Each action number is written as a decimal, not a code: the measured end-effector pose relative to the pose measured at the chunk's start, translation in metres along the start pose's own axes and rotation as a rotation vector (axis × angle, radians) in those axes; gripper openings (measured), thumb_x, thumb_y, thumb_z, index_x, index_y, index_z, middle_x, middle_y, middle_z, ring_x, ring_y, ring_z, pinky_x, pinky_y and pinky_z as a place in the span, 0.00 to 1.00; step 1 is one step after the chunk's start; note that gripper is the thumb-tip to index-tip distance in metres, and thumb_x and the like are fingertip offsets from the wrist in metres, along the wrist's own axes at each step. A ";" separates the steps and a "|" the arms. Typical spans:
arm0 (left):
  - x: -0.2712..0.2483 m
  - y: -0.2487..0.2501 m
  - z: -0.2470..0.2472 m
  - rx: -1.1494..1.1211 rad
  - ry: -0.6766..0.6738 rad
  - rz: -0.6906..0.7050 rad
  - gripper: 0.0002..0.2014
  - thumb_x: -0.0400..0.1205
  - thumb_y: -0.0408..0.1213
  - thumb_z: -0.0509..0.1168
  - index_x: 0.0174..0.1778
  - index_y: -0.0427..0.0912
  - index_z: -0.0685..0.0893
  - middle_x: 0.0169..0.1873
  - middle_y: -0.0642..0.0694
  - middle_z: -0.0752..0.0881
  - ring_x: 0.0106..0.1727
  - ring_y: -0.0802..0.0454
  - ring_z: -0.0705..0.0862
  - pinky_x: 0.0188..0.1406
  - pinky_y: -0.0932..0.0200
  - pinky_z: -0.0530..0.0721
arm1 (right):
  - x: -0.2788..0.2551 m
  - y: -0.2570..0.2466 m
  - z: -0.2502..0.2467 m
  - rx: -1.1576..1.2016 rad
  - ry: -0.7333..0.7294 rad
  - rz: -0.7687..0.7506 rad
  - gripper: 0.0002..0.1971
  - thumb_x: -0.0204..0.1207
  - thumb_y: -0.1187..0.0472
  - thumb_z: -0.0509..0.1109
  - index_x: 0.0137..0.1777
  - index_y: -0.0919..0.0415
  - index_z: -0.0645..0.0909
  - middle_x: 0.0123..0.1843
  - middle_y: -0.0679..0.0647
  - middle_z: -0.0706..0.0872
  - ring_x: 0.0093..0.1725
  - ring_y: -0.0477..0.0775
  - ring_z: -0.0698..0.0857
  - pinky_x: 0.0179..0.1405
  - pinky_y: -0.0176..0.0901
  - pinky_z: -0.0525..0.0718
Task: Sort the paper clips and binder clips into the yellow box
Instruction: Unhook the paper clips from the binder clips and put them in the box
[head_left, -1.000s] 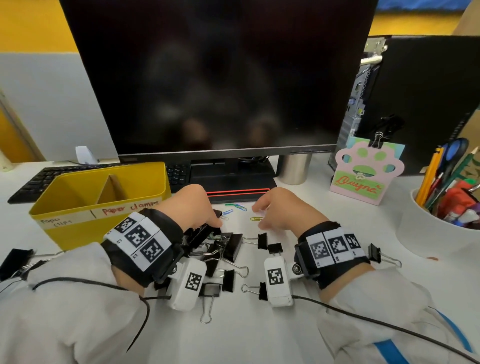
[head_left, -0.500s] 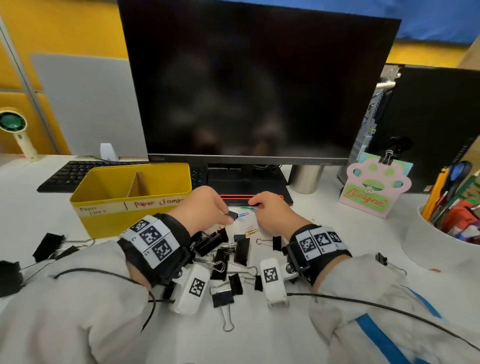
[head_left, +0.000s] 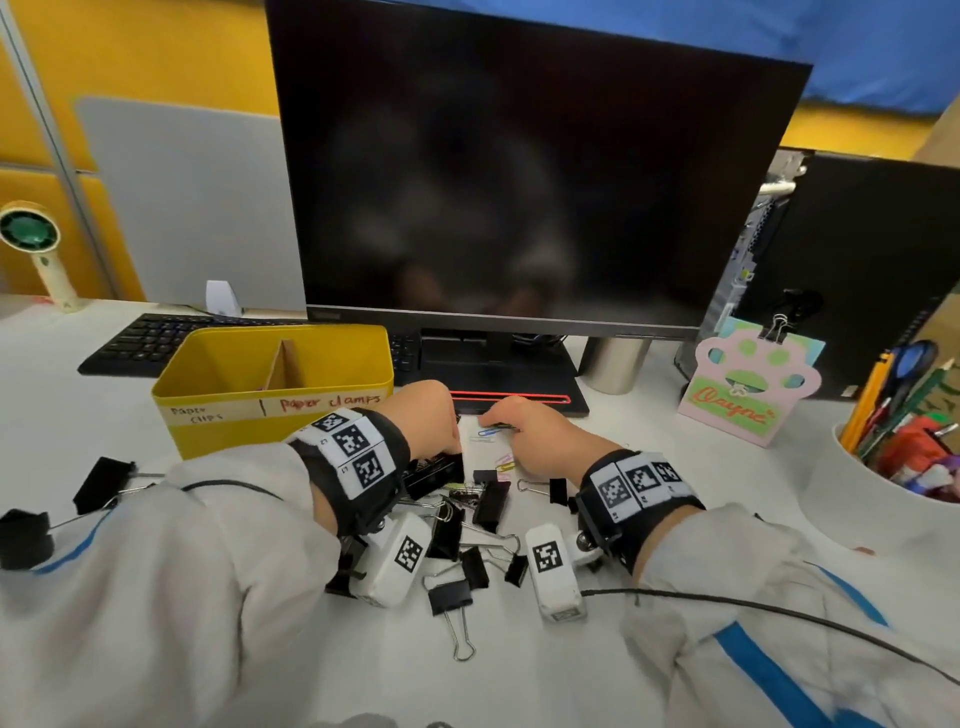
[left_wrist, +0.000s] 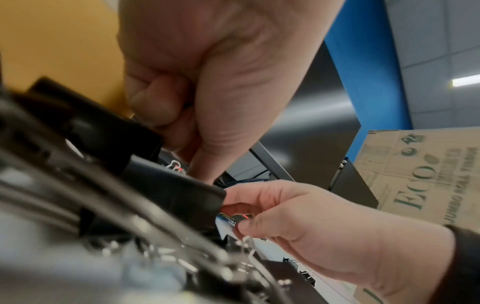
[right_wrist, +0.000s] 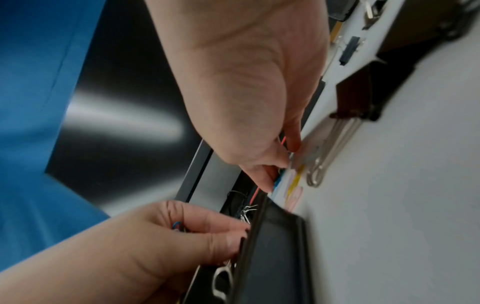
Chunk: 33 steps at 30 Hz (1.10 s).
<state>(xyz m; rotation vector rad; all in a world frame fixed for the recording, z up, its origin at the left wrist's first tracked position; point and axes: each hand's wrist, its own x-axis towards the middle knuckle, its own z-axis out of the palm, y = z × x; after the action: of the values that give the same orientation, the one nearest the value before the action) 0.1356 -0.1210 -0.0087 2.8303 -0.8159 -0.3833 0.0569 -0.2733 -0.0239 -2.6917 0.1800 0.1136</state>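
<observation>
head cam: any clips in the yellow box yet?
No. Both visible compartments of the yellow box look bare, while the binder clips lie on the desk.

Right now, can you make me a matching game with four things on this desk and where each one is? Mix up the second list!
Things:
1. yellow box
2. pencil cup
3. paw card
4. little fan

Places:
A. far left edge of the desk
B. leaning against the black computer tower
C. right in front of the keyboard
D. far right, full of pens and scissors

Pairs: 1-C, 2-D, 3-B, 4-A
</observation>
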 end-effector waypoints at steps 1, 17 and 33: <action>-0.002 0.000 0.000 0.024 -0.005 -0.007 0.15 0.80 0.44 0.74 0.59 0.41 0.91 0.53 0.46 0.91 0.55 0.48 0.89 0.61 0.52 0.87 | 0.000 -0.003 -0.002 -0.017 -0.031 -0.020 0.29 0.80 0.78 0.57 0.76 0.52 0.78 0.77 0.50 0.75 0.77 0.54 0.73 0.75 0.43 0.73; -0.039 0.031 -0.005 0.032 -0.108 0.304 0.21 0.69 0.59 0.80 0.50 0.48 0.95 0.45 0.53 0.92 0.49 0.54 0.88 0.53 0.57 0.87 | -0.047 0.016 -0.050 -0.259 -0.261 0.211 0.09 0.63 0.59 0.87 0.43 0.52 0.92 0.36 0.43 0.90 0.42 0.49 0.87 0.47 0.45 0.89; -0.044 0.003 -0.015 -0.642 -0.168 -0.089 0.25 0.73 0.61 0.76 0.52 0.42 0.92 0.28 0.48 0.72 0.26 0.53 0.64 0.23 0.62 0.63 | -0.035 -0.004 -0.007 -0.066 -0.039 -0.091 0.13 0.76 0.62 0.78 0.60 0.53 0.92 0.60 0.48 0.89 0.54 0.49 0.85 0.40 0.26 0.76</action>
<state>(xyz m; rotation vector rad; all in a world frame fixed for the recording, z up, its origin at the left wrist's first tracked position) 0.1027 -0.0986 0.0153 2.2548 -0.4751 -0.7493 0.0229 -0.2685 -0.0125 -2.7558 0.0420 0.1458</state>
